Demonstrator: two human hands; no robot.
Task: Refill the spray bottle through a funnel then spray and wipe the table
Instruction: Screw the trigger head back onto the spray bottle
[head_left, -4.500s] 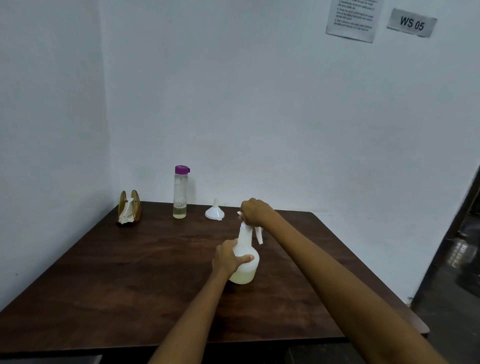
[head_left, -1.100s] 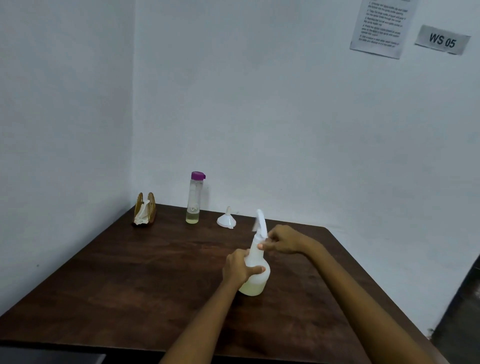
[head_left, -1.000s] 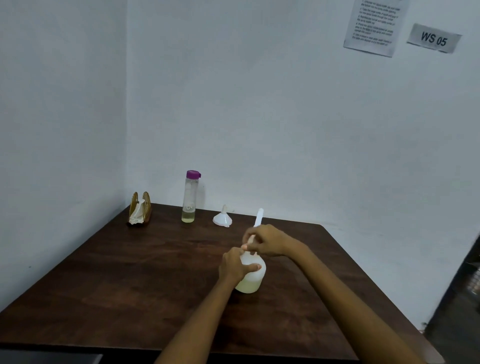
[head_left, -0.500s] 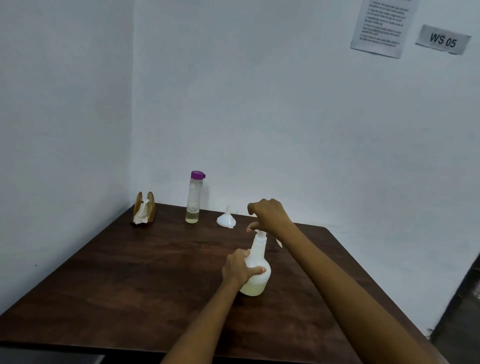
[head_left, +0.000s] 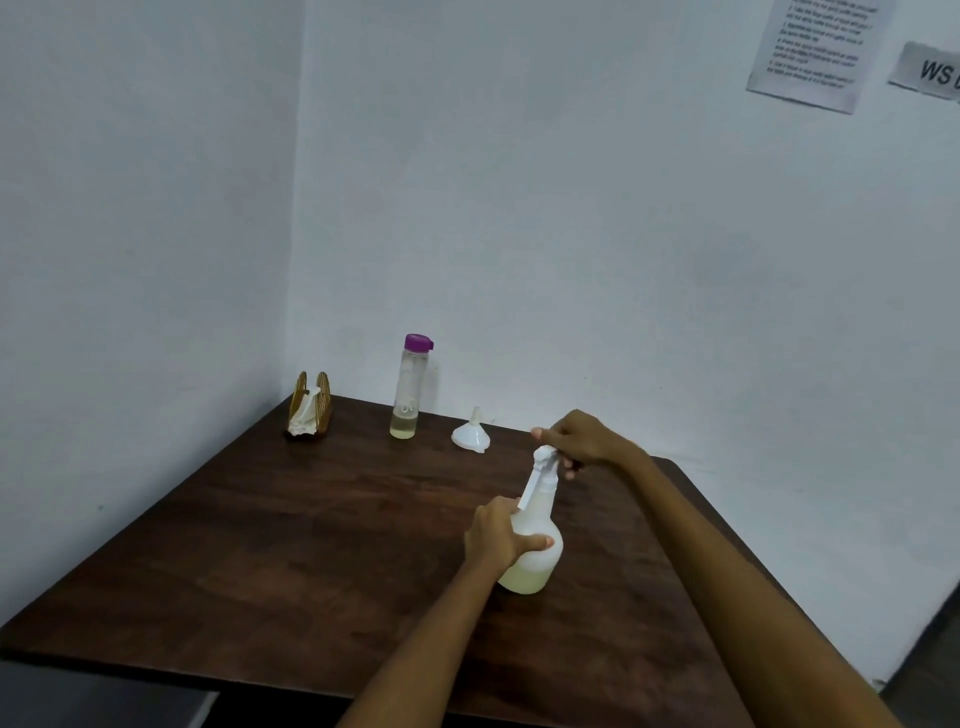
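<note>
Left hand (head_left: 493, 535) grips spray bottle (head_left: 532, 558); right hand (head_left: 584, 439) holds its nozzle (head_left: 543, 460)

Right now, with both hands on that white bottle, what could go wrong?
The right hand grips the spray head while the left hand holds the spray bottle by its body. Twisting hard could tip the bottle and spill the yellowish liquid inside onto the table. The trigger points toward the person, so a squeeze might spray them. The funnel sits far back by the wall, a stretch over the bottle.
</note>
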